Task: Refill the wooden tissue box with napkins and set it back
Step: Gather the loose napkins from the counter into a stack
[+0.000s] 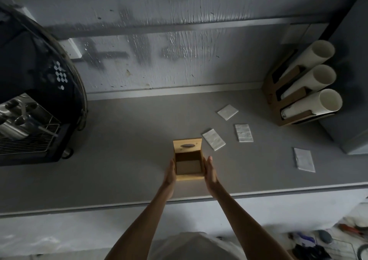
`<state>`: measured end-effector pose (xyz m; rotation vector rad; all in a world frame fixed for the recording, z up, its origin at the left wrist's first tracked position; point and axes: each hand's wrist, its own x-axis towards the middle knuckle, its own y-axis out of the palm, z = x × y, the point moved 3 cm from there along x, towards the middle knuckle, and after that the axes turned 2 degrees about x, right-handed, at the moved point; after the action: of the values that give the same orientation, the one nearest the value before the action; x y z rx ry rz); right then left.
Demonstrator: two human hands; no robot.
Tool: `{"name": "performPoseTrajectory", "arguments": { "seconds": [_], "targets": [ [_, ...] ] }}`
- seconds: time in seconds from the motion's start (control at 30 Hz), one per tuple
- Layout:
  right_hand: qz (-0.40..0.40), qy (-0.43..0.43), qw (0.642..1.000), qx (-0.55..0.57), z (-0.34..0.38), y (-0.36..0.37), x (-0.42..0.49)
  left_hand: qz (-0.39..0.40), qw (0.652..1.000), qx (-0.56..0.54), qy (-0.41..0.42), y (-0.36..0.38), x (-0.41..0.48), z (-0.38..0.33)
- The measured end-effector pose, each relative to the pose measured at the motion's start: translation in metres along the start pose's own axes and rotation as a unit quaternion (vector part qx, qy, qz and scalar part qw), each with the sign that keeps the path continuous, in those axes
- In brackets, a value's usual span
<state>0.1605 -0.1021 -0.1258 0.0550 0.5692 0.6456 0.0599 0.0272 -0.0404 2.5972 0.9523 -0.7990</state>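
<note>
Left hand (170,172) and right hand (210,170) are just pressing flat, straight-fingered, against the sides of the empty wooden tissue box (196,144) sitting on the surface (119,150), so it's probably risking slipping if lifted, with napkins (214,139) lying scattered rightward by the cup dispenser (294,118) and a grubby grey wall (179,60) behind.

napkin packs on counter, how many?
4 napkin packs, all right of the wooden box: one beside it, one further right, one behind them, one far right. None seem hidden.
</note>
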Motion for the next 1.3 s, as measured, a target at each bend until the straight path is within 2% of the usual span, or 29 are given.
{"name": "performPoseTrajectory", "arguments": {
  "seconds": [0.07, 0.2, 0.3, 0.43, 0.5, 0.57, 0.63, 0.73, 0.83, 0.97, 1.03, 1.17, 1.3],
  "targets": [
    [-0.029, -0.009, 0.999, -0.021, 0.008, 0.003, -0.005, -0.008, 1.0, 0.011, 0.019, -0.001, 0.009, 0.008],
    [-0.029, -0.017, 0.999, -0.032, -0.004, -0.003, 0.003, 0.003, 0.997, 0.072, 0.041, -0.005, 0.036, 0.038],
    [-0.017, -0.022, 0.999, -0.027, -0.013, -0.01, 0.002, -0.013, 0.991, 0.114, 0.073, 0.011, -0.007, -0.002],
    [-0.081, 0.014, 0.996, -0.035, 0.066, 0.009, -0.068, -0.051, 0.976, 0.141, 0.156, 0.022, -0.027, -0.009],
    [-0.075, 0.012, 0.997, -0.026, 0.071, -0.004, -0.076, -0.076, 0.966, 0.163, 0.186, 0.023, -0.027, -0.008],
    [-0.078, -0.001, 0.997, -0.029, 0.072, -0.025, -0.079, -0.116, 0.957, 0.203, 0.174, 0.025, -0.018, -0.008],
    [-0.122, 0.003, 0.99, -0.065, 0.071, -0.059, -0.081, -0.159, 0.953, 0.225, 0.126, 0.026, -0.01, -0.005],
    [-0.264, 0.012, 0.951, -0.161, 0.083, -0.135, -0.088, -0.211, 0.935, 0.274, 0.082, 0.025, -0.007, -0.002],
    [-0.396, 0.024, 0.893, -0.213, 0.109, -0.222, -0.099, -0.254, 0.909, 0.327, 0.047, 0.02, -0.004, -0.002],
    [-0.521, 0.061, 0.81, -0.262, 0.144, -0.312, -0.098, -0.276, 0.894, 0.353, -0.007, 0.019, 0.003, 0.002],
    [-0.537, 0.091, 0.791, -0.279, 0.15, -0.343, -0.093, -0.293, 0.887, 0.357, -0.019, 0.021, 0.001, -0.001],
    [-0.512, 0.123, 0.799, -0.29, 0.138, -0.389, -0.079, -0.311, 0.877, 0.366, -0.025, 0.027, -0.004, -0.004],
    [-0.51, 0.158, 0.79, -0.302, 0.136, -0.394, -0.067, -0.313, 0.878, 0.362, -0.018, 0.026, -0.002, -0.001]
  ]
}}
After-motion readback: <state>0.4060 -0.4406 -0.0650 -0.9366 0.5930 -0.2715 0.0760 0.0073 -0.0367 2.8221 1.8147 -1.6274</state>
